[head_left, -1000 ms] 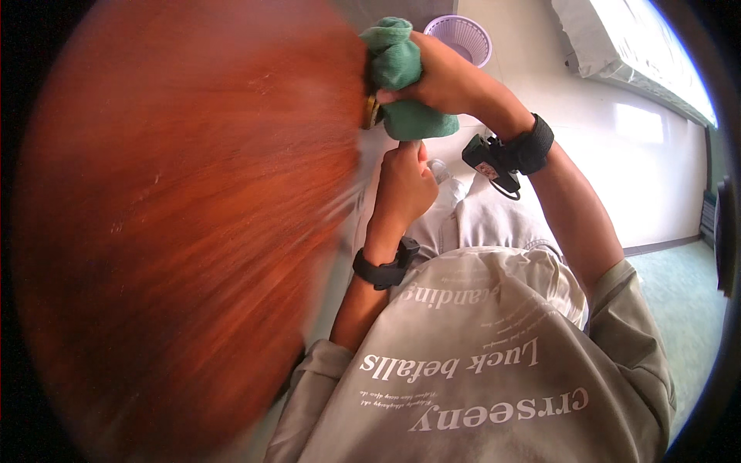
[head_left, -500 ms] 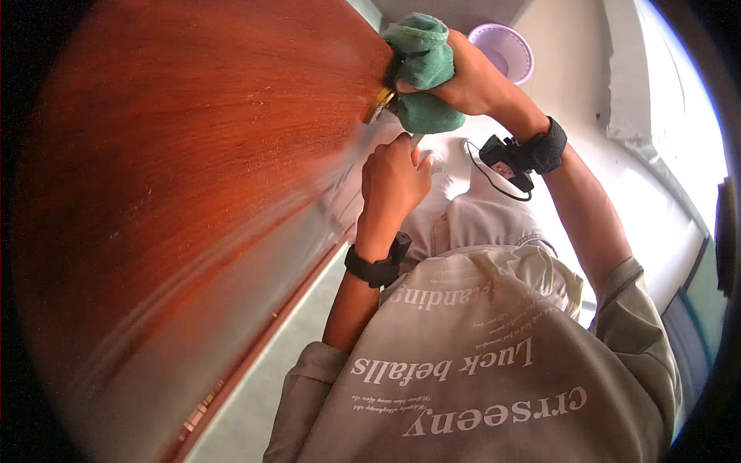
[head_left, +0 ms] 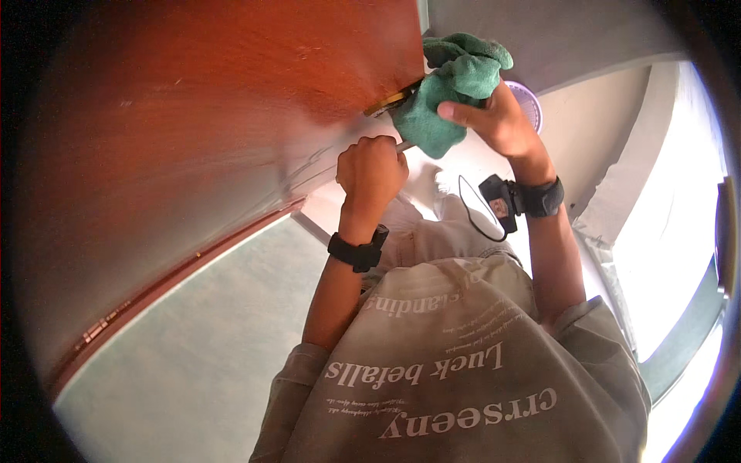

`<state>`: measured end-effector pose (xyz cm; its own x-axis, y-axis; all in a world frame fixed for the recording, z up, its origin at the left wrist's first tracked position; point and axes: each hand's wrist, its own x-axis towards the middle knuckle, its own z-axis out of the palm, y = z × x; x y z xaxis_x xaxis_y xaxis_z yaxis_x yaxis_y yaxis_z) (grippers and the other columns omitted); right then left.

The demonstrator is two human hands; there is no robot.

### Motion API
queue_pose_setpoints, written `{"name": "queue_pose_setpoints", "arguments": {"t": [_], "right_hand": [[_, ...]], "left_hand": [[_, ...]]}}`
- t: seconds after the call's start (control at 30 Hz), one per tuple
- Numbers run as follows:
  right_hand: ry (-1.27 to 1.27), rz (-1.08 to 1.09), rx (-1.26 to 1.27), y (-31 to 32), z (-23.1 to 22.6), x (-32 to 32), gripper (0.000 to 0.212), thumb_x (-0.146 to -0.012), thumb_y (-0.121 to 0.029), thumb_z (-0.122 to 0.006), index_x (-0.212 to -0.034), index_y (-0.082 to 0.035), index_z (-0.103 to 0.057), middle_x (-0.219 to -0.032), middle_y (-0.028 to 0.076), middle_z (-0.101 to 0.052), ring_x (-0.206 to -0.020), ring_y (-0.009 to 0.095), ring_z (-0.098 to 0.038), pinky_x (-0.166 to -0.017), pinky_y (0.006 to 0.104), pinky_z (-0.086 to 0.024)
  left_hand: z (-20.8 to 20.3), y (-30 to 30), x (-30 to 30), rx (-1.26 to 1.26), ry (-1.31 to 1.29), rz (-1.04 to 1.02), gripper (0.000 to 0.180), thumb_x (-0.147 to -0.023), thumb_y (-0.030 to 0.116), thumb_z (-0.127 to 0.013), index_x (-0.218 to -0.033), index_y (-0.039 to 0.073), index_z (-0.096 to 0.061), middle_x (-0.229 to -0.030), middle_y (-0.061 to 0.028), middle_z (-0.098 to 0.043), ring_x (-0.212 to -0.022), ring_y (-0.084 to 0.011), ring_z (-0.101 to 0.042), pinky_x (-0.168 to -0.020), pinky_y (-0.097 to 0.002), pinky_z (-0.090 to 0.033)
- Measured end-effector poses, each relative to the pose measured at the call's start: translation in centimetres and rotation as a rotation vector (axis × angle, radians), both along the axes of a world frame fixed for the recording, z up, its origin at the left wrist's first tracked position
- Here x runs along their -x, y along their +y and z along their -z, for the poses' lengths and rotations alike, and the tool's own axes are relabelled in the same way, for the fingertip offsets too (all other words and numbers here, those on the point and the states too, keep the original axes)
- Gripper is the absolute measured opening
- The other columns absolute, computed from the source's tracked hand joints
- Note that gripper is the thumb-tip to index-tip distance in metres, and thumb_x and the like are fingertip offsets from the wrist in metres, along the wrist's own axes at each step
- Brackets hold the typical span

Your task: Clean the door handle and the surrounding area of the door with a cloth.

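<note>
The right grip (head_left: 503, 127) clasps a bunched green cloth (head_left: 440, 116), thumb across it. The left grip (head_left: 373, 174) is fisted round a pale handle (head_left: 404, 146) reaching the cloth. Just beyond the left grip: a brassy plate (head_left: 395, 99) on the red-brown door (head_left: 293, 69). Behind the right grip: a purple basket (head_left: 529, 103).
</note>
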<state>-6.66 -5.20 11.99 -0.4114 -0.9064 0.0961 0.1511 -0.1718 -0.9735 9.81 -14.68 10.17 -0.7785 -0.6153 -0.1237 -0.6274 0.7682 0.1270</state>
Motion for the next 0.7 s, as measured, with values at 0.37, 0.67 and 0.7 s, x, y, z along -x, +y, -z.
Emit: {"name": "queue_pose_setpoints", "arguments": {"t": [0.37, 0.67, 0.7], "right_hand": [[0.416, 0.43, -0.119, -2.7, 2.2, -2.6, 0.058, -0.057, -0.015, -0.083, -0.105, -0.001, -0.054, -0.096, 0.014, -0.062, -0.088, 0.028, -0.061, -0.079, 0.0338, -0.047], [0.368, 0.396, -0.214, -3.7, 2.6, -2.6, 0.062, -0.056, -0.017, -0.084, -0.107, 0.0, -0.053, -0.095, 0.016, -0.063, -0.089, 0.03, -0.061, -0.079, 0.0361, -0.048], [0.321, 0.373, -0.207, -3.8, 2.6, -2.6, 0.061, -0.056, -0.016, -0.083, -0.106, 0.0, -0.053, -0.095, 0.016, -0.063, -0.089, 0.029, -0.061, -0.079, 0.0359, -0.048]], "left_hand": [[1.6, 0.3, 0.1, 0.019, 0.012, -0.013, 0.013, -0.071, 0.021, -0.061, -0.07, 0.009, -0.066, -0.07, -0.0127, -0.063, -0.066, -0.0288, -0.063, -0.061, -0.0391, -0.05], [2.3, 0.7, 1.2, -0.016, 0.061, -0.055, 0.012, -0.068, 0.02, -0.061, -0.066, 0.009, -0.065, -0.066, -0.0124, -0.064, -0.06, -0.0283, -0.063, -0.057, -0.0385, -0.05], [2.3, 0.7, 1.4, -0.05, 0.051, -0.092, 0.012, -0.067, 0.02, -0.061, -0.063, 0.009, -0.065, -0.064, -0.012, -0.064, -0.058, -0.0284, -0.063, -0.055, -0.0385, -0.05]]}}
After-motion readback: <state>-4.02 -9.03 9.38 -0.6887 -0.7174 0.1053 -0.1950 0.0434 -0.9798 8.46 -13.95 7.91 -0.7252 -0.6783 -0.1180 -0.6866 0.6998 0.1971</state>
